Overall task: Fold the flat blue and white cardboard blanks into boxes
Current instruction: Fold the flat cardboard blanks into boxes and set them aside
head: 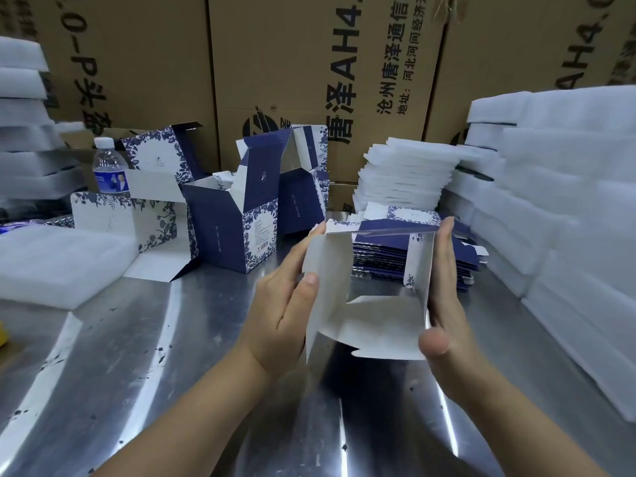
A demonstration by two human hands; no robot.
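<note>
Both forearms reach in from the near edge over the steel table [137, 373]. Between the hands, above the table, is the half-formed box [371, 325], its white inside facing the camera. The left hand [285, 304] pinches the box's left wall, straight fingers outside and thumb inside. The right hand [444, 294] presses flat against its right wall. Just behind the box lies the stack of flat blanks [378, 251]; left of it stand folded boxes [234, 228].

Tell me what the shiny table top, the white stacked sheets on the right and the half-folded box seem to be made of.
Shiny grey table top: metal, probably brushed stainless steel; streaky reflections.
White stacked sheets: apparently soft packing foam, matte; fuzzy, faintly translucent edges.
Half-folded blue and white box: thin printed cardboard, plain white inside; crisp creases.
</note>
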